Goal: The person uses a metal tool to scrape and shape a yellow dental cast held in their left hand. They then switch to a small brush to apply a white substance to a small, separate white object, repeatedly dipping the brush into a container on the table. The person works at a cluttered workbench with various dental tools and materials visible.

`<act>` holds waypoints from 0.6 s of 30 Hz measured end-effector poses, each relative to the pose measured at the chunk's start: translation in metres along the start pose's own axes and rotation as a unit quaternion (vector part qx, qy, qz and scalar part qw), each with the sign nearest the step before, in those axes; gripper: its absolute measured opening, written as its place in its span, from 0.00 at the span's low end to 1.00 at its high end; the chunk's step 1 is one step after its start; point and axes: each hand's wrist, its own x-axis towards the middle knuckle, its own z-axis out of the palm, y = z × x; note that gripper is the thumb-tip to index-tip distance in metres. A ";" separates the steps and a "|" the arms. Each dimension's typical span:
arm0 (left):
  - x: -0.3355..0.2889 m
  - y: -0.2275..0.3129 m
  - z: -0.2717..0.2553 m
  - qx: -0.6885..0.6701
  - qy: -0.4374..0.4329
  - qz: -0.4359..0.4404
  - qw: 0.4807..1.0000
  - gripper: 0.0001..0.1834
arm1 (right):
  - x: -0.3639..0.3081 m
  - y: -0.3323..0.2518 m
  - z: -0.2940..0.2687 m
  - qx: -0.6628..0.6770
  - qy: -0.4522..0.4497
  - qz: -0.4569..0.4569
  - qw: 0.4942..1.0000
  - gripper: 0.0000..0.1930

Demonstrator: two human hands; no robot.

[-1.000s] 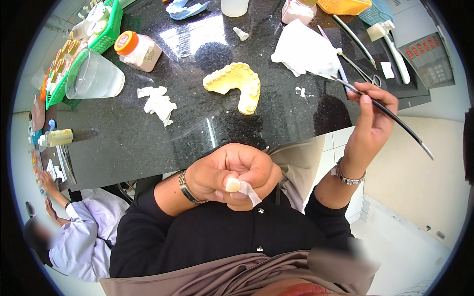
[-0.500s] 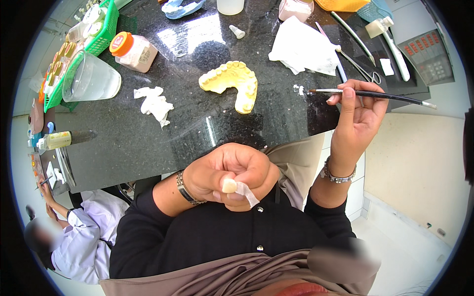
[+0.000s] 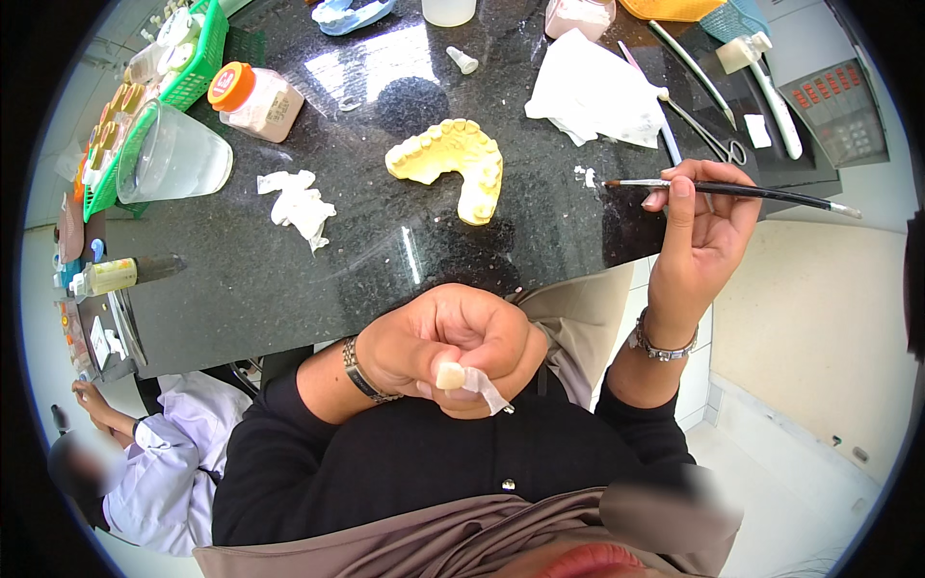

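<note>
Black brush [image 3: 785, 197] between right fingers [image 3: 680, 197], cream piece [image 3: 450, 375] between left fingers [image 3: 496, 342] (orange-lidded jar [image 3: 260, 106] beyond, its print [image 3: 282, 108] illegible).

the glossy dark tabletop [image 3: 241, 289] carries a yellow cast [image 3: 462, 150], crumpled tissue [image 3: 303, 204], an orange-lidded jar [image 3: 265, 104], a cup [image 3: 188, 159] and a white sheet [image 3: 593, 91].

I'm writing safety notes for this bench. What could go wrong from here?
The small tooth-shaped piece pinched in the left hand might slip and drop. The brush in the right hand has its tip beside white specks on the dark counter and could pick some up. The clear cup looks open, with liquid inside, so a knock might spill it.
</note>
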 end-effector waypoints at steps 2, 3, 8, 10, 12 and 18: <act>-0.001 0.000 0.000 0.000 0.001 -0.003 1.000 0.17 | 0.000 0.000 0.001 -0.001 -0.001 0.002 1.000 0.11; -0.001 0.000 0.000 0.003 0.003 -0.004 1.000 0.17 | 0.000 0.000 0.001 -0.001 -0.002 0.004 1.000 0.11; -0.001 0.000 -0.001 0.009 0.003 -0.005 1.000 0.17 | 0.000 -0.001 0.001 0.008 -0.006 0.016 1.000 0.11; -0.001 0.000 0.000 0.019 0.008 -0.002 1.000 0.17 | 0.000 -0.002 0.001 0.019 -0.005 0.024 1.000 0.11; -0.001 0.001 0.000 0.022 0.009 -0.003 1.000 0.17 | -0.001 -0.002 0.001 0.018 0.000 0.024 1.000 0.10; -0.002 0.000 0.000 0.016 0.005 -0.002 1.000 0.17 | -0.002 -0.004 0.002 0.024 0.001 0.028 0.999 0.10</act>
